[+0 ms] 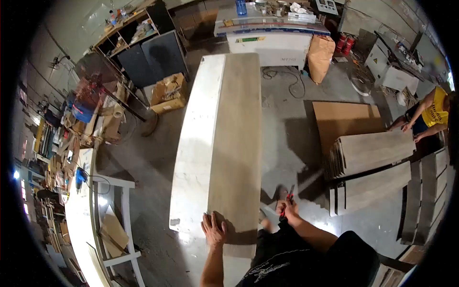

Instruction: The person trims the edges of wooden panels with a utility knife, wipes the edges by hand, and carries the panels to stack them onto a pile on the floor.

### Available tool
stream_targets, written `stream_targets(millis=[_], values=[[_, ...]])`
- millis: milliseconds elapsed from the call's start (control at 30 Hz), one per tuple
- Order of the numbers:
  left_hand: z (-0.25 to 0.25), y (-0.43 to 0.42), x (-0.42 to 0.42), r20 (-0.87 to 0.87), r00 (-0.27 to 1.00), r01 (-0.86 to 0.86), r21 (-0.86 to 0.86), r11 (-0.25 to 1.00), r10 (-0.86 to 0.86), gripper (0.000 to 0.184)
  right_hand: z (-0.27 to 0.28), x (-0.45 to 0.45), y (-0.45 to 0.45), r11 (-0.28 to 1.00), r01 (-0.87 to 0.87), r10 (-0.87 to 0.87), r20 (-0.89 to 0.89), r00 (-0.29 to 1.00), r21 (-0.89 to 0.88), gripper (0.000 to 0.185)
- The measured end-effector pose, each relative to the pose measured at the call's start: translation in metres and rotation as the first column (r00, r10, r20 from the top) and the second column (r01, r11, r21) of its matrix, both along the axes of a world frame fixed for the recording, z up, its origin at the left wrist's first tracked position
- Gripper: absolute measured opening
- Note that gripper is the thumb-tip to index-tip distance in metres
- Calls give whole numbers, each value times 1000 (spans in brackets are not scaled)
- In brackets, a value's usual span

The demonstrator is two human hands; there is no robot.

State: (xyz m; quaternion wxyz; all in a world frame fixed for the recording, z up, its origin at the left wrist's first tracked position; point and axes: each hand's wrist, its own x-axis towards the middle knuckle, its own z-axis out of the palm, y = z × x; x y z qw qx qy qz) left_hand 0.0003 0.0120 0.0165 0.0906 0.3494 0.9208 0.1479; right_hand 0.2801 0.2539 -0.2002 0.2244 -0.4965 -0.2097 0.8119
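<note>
The brown board [237,129] lies full length beside a white strip [197,124]; what work on it remains, we cannot tell. Our left hand [215,231] rests spread at their seam, grasping nothing; our right hand [288,209] grips a red-handled tool [289,196].

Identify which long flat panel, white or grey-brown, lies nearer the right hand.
The long, flat grey-brown panel, toward the right hand; the white panel lies farther left.

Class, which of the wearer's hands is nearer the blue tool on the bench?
Left. The left hand rests on the long panel, right of the blue tool; the right hand, holding a red-and-black tool, is farther right.
</note>
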Motion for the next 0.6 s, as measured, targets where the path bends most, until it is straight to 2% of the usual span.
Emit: stream_targets(millis=[100,133,167,233,267,300,400,433,500,600], values=[[1,-2,4,-5,1000,-9,37,999,9,72,157,-10,-40,962,1,-82,283,956,272,33],[1,-1,4,-18,1000,-14,27,1000,14,71,107,15,-54,891,-153,-21,375,927,427,29],[0,0,5,-30,999,-20,18,1000,20,70,194,6,-56,893,-192,49,337,940,406,32],[4,4,8,-33,998,-53,11,999,53,67,201,19,-74,867,-216,53,349,936,449,35],[2,5,9,-60,997,-52,-14,999,51,66,205,22,-86,920,-180,27,400,916,349,37],[-1,6,7,-69,996,-59,-28,998,57,66,216,26,-96,938,-143,17,371,928,316,38],[-5,16,1,-71,994,-86,0,996,85,63,206,47,-138,949,-133,18,370,929,285,40],[-5,23,0,-63,994,-93,20,995,94,62,188,54,-156,960,-27,-49,264,963,277,41],[-6,31,-3,-50,994,-96,47,994,98,61,198,60,-181,970,-101,18,351,936,220,43],[-21,33,-8,-92,993,-64,101,993,74,61,187,75,-222,936,-168,36,392,919,308,46]])
